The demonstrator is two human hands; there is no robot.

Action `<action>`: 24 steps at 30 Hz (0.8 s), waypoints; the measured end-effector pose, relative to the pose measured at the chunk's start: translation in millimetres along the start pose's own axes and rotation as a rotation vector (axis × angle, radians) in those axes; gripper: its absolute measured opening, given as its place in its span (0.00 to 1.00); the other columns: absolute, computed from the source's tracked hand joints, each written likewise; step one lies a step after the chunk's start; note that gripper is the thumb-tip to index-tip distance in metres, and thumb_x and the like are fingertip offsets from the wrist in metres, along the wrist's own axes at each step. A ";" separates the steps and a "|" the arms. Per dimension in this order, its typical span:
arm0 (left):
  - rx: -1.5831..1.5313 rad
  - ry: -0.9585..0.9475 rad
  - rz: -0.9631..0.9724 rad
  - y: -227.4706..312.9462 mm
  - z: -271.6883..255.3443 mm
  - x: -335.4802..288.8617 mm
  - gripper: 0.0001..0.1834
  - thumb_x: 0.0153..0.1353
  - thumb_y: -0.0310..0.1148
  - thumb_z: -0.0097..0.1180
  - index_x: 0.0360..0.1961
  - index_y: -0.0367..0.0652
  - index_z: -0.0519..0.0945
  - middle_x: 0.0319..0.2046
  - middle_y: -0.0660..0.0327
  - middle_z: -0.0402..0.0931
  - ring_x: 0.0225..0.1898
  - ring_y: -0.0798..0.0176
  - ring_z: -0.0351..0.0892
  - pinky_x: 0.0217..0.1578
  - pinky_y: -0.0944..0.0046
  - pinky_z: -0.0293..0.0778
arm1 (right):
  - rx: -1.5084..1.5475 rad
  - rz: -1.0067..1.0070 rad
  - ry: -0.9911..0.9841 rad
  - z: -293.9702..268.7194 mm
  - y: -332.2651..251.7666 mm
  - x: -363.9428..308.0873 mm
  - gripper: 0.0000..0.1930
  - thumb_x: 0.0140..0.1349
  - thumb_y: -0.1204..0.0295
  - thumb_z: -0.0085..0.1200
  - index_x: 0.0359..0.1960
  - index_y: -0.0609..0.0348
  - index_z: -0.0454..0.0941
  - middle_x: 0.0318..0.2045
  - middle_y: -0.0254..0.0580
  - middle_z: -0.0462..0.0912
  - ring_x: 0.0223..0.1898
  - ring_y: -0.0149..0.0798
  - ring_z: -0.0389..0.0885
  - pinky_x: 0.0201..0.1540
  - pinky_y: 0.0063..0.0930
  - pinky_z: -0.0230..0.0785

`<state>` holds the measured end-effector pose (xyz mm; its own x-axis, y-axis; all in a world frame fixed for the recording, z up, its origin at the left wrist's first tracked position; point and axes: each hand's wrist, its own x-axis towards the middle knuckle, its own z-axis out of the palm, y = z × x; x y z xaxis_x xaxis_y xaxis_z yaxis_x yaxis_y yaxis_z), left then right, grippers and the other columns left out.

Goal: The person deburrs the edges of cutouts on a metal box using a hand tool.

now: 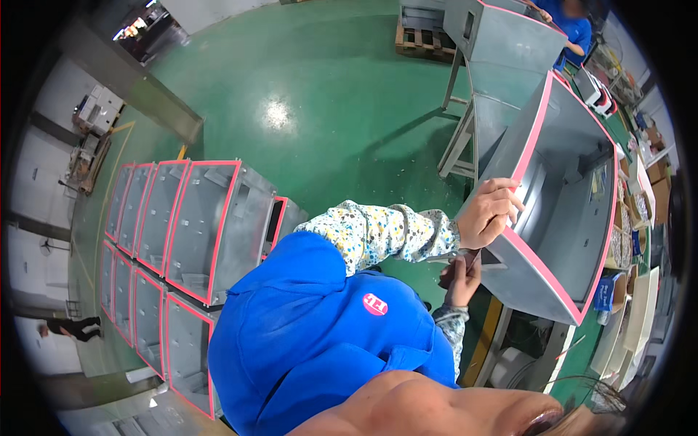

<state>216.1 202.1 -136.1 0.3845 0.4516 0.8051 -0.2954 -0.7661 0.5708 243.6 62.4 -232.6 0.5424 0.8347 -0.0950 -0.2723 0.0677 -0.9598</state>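
Note:
An open grey metal cabinet [571, 211] with pink strip along its rim lies tilted on a stand at the right. My left hand [488, 214], in a speckled patterned sleeve, has its fingers bent over the pink-edged near corner of this cabinet. Just below it, my right hand [461, 280] is closed against the cabinet's lower outer side, near a slot in the sheet metal. Its fingers are pinched together, and whatever they hold is too small and shaded to make out.
Several similar pink-edged cabinets [196, 218] stand stacked at the left. Another grey cabinet [509, 36] is on a stand at the far right, by a co-worker in blue [574, 29]. Parts bins [640, 196] line the right bench. A pillar [138, 80] rises far left; someone walks [69, 328] there.

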 end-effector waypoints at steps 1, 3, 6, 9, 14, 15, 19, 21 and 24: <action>-0.004 -0.002 -0.001 -1.3 0.7 0.9 0.09 0.48 0.24 0.39 0.22 0.43 0.74 0.38 0.61 0.75 0.55 0.51 0.62 0.55 0.54 0.56 | -0.029 -0.101 0.008 -0.1 14.2 2.2 0.21 0.63 0.73 0.42 0.59 0.59 0.58 0.25 0.37 0.75 0.14 0.26 0.71 0.14 0.16 0.62; 0.019 -0.008 0.011 -2.4 0.2 0.3 0.09 0.48 0.24 0.39 0.22 0.43 0.74 0.38 0.61 0.75 0.55 0.51 0.62 0.55 0.54 0.56 | -0.173 0.018 0.079 -3.2 38.3 2.2 0.25 0.63 0.73 0.41 0.62 0.56 0.52 0.25 0.38 0.75 0.12 0.27 0.70 0.13 0.16 0.61; 0.004 -0.013 0.003 -1.5 3.0 0.5 0.09 0.48 0.24 0.39 0.22 0.43 0.74 0.38 0.62 0.75 0.55 0.52 0.62 0.55 0.55 0.56 | -0.529 0.001 0.077 -29.2 85.7 9.4 0.28 0.63 0.73 0.40 0.65 0.53 0.48 0.24 0.39 0.75 0.11 0.28 0.70 0.12 0.18 0.61; 0.010 -0.007 -0.011 -2.2 3.5 0.0 0.08 0.48 0.24 0.39 0.22 0.43 0.73 0.38 0.62 0.75 0.55 0.52 0.62 0.55 0.55 0.56 | -0.848 -0.116 0.057 -30.6 80.9 14.4 0.25 0.63 0.73 0.39 0.63 0.53 0.51 0.24 0.39 0.75 0.10 0.28 0.69 0.11 0.19 0.61; 0.014 0.011 -0.026 -1.9 2.1 -3.4 0.08 0.47 0.24 0.39 0.21 0.43 0.73 0.37 0.62 0.75 0.55 0.52 0.62 0.55 0.55 0.56 | 0.144 0.155 0.102 3.9 49.1 5.9 0.10 0.62 0.72 0.42 0.44 0.58 0.64 0.21 0.39 0.74 0.10 0.28 0.69 0.10 0.18 0.58; 0.014 0.013 -0.021 -1.8 2.3 -3.9 0.08 0.47 0.24 0.39 0.21 0.43 0.73 0.37 0.62 0.75 0.55 0.52 0.62 0.55 0.55 0.56 | 0.226 0.128 0.145 8.1 46.3 4.0 0.04 0.61 0.73 0.42 0.35 0.59 0.67 0.20 0.39 0.74 0.10 0.29 0.69 0.09 0.18 0.57; 0.004 0.005 -0.017 0.4 1.1 1.7 0.08 0.48 0.24 0.39 0.21 0.42 0.72 0.37 0.61 0.75 0.55 0.52 0.63 0.55 0.55 0.56 | 0.131 -0.003 0.092 3.8 46.5 2.5 0.05 0.63 0.71 0.42 0.34 0.60 0.66 0.20 0.38 0.74 0.09 0.26 0.66 0.10 0.19 0.59; 0.004 0.004 -0.012 -0.6 -0.1 2.8 0.08 0.48 0.25 0.39 0.21 0.42 0.72 0.37 0.61 0.75 0.54 0.52 0.63 0.55 0.55 0.56 | -0.134 0.021 0.142 0.7 60.5 7.8 0.07 0.63 0.72 0.42 0.36 0.63 0.66 0.18 0.37 0.72 0.08 0.27 0.65 0.10 0.21 0.61; 0.004 0.008 -0.001 -4.1 3.4 3.1 0.08 0.48 0.25 0.39 0.21 0.42 0.72 0.37 0.61 0.75 0.54 0.52 0.63 0.55 0.55 0.57 | -0.349 0.035 0.145 -8.1 66.8 4.6 0.11 0.62 0.73 0.41 0.45 0.62 0.64 0.22 0.40 0.75 0.10 0.27 0.69 0.10 0.19 0.59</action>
<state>221.5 205.1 -136.5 0.3777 0.4560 0.8058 -0.2913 -0.7676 0.5709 234.4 66.4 -299.4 0.6515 0.7453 -0.1418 -0.0192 -0.1706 -0.9852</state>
